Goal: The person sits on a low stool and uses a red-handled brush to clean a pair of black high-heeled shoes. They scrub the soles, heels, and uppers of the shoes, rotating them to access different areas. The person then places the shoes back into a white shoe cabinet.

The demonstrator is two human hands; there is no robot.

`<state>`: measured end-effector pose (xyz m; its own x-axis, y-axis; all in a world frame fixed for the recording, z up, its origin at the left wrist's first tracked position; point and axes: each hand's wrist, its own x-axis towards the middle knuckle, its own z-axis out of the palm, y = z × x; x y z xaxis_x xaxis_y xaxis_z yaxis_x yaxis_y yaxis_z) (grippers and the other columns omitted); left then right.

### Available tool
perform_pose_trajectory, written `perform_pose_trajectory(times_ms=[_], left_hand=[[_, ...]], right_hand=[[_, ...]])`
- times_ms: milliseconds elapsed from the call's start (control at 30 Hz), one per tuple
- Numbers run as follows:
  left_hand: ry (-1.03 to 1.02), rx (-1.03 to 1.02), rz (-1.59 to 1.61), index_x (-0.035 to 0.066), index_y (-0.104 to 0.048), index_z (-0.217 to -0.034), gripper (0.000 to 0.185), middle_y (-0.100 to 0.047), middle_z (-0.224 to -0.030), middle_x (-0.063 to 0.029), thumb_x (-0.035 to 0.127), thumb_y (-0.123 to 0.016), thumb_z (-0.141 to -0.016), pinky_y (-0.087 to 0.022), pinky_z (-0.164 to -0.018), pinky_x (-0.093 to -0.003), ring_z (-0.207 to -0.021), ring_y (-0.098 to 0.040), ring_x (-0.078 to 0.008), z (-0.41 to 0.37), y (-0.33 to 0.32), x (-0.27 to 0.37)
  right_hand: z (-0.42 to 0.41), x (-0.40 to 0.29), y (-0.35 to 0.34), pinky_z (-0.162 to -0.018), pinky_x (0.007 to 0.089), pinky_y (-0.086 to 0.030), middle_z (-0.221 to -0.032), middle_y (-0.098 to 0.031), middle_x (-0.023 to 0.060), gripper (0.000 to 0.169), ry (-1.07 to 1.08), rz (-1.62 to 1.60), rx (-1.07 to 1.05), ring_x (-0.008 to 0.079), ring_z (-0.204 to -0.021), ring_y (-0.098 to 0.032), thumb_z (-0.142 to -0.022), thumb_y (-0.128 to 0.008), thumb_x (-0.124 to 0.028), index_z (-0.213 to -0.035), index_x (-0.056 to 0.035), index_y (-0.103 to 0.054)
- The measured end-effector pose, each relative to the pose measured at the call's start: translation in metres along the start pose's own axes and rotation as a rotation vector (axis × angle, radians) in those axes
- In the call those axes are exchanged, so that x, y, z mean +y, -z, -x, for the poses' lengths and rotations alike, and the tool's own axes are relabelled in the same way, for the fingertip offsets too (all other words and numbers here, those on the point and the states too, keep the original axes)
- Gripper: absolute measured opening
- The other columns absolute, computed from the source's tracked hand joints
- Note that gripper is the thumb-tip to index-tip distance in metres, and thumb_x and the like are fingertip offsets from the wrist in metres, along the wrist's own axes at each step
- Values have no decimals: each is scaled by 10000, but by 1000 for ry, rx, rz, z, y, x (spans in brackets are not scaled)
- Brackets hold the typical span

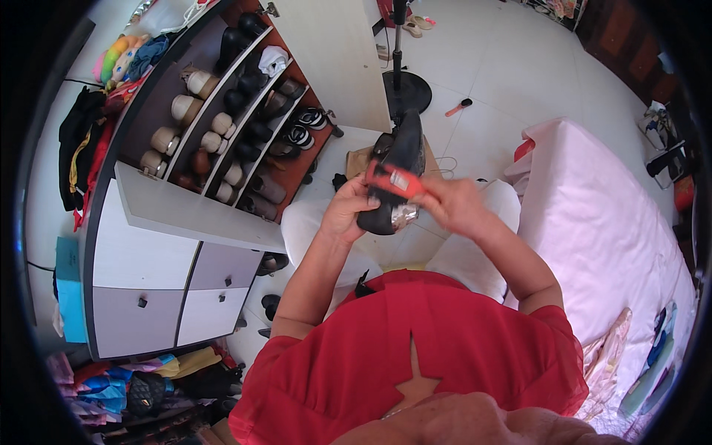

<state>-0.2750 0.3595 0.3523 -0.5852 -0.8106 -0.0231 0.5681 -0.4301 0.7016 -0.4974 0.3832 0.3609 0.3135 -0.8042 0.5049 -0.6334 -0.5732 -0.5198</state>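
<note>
My left hand (347, 208) grips a black shoe (409, 147) by its side, with the thumb lying over the edge. The shoe is held out before me, its long axis pointing away, and a shiny silver patch (404, 216) shows at its near end. In my right hand (453, 203) is the handle of a red brush (392, 179). The brush lies across the middle of the shoe and is slightly blurred. Its bristles are hidden, so I cannot tell whether they touch the shoe.
An open shoe cabinet (194, 144) full of shoes stands at the left. Ahead are a black round stand base (414, 92) and a small brush with an orange handle (457, 108) on the tiled floor. A pink-covered bed (601, 222) lies at the right.
</note>
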Motion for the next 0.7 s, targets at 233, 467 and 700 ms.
perform_pose_trajectory(times_ms=[233, 467, 700], left_hand=[[-22, -51, 65, -39, -383, -1293, 660, -518, -1219, -150, -21, -612, -674, -422, -966, -359, -1095, -543, -247, 0, -9, 4], [-15, -95, 99, -60, -372, -1294, 679, -516, -1220, -158, -4, -621, -665, -411, -979, -358, -1100, -540, -256, 2, 2, 4], [-36, -130, 118, -67, -349, -1302, 714, -519, -1216, -161, 7, -637, -653, -415, -971, -343, -1088, -548, -254, 2, 7, 5]], right_hand=[[-11, 30, 6, -512, 356, -449, -638, -582, 95, 211, -104, 11, 54, 285, -569, -580, -832, -587, -307, -895, -108, -613], [-10, 26, 8, -533, 360, -470, -643, -602, 85, 244, -69, -7, 93, 261, -553, -593, -835, -585, -323, -948, -112, -631], [3, 12, 3, -519, 356, -465, -660, -603, 90, 208, 149, -92, -28, 265, -570, -595, -843, -576, -293, -919, -107, -631]])
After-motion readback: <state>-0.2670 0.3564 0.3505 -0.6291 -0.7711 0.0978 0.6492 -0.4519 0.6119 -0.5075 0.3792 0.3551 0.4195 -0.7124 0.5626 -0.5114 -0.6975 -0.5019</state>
